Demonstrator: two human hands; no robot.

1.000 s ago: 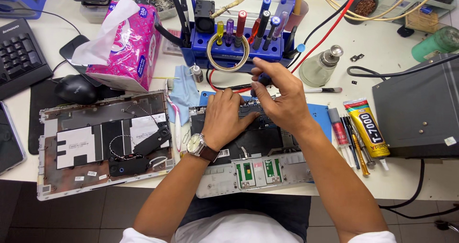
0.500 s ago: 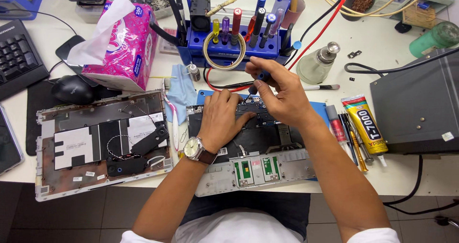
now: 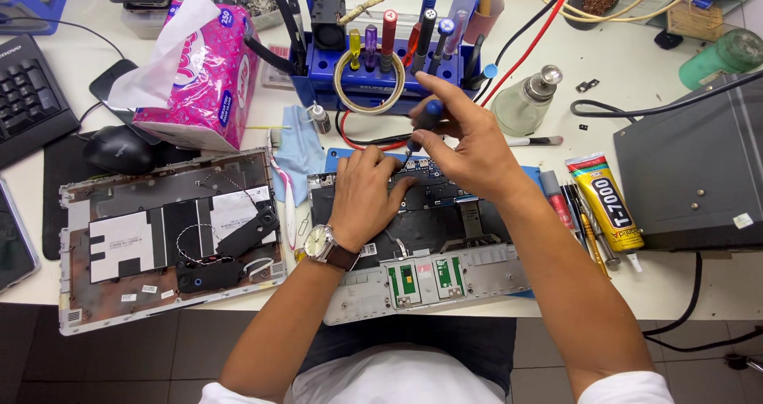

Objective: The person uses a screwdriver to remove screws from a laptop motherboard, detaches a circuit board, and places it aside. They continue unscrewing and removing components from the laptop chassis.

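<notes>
Right now the right hand (image 3: 469, 145) is closed round a small blue-handled screwdriver (image 3: 425, 122), pinching it near the top with the tip angled down onto the far edge of the opened laptop base (image 3: 421, 237). The left hand (image 3: 366, 193) lies flat on the dark inner board of that base, fingers bent and pressing close beside the tip; it grips nothing that I can see. The base sits on a blue mat (image 3: 517, 173) at the front edge of the bench (image 3: 636, 62), directly before the person.

To my eye the step is turning a tiny screw at the far edge. Doing it well would mean keeping the driver in line with the screw, bearing down lightly, and letting the left fingers steady the board so the tip does not skid across it. The screw head itself is too small to make out.

Behind the hands stands a blue tool rack (image 3: 373, 70), its slots holding several drivers with red, yellow, purple and blue handles, with a coil of pale wire leaning on its front. A pink tissue box (image 3: 199, 78) to the left has one sheet pulled up. A clear glass dispenser bottle (image 3: 528, 102) with a metal top stands to the right; what is in it I cannot tell. A yellow glue tube (image 3: 606, 201) lies by the grey metal box (image 3: 691, 165). The laptop's detached bottom cover (image 3: 167, 237) rests to the left.
</notes>
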